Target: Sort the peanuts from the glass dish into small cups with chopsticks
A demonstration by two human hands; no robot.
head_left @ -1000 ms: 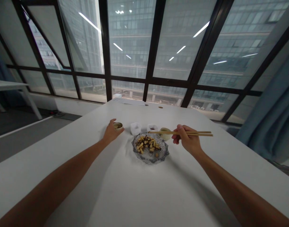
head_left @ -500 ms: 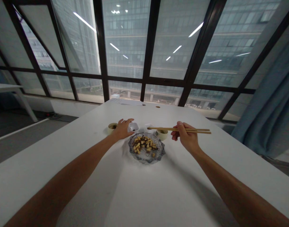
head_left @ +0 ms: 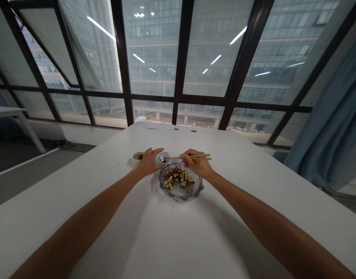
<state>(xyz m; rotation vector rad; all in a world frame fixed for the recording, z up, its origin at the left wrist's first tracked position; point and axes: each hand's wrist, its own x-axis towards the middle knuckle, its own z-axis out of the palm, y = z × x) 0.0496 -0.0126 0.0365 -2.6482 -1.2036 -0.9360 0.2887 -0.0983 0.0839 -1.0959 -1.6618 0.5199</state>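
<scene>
The left hand (head_left: 149, 162) grips the cup (head_left: 163, 154) just behind the dish (head_left: 180, 197) and should steady it while the chopsticks (head_left: 174, 157), pinched in the right hand (head_left: 197, 165), close gently on the dark bits (head_left: 165, 160) inside.

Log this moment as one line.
left hand: around white dish; right hand: holds chopsticks, tips at dish; glass bowl: food inside; cup: beside left hand

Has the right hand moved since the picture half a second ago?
Yes, leftward: judged against the glass bowl, the right hand was out to its right; now it shows by the bowl's far-right rim.
</scene>
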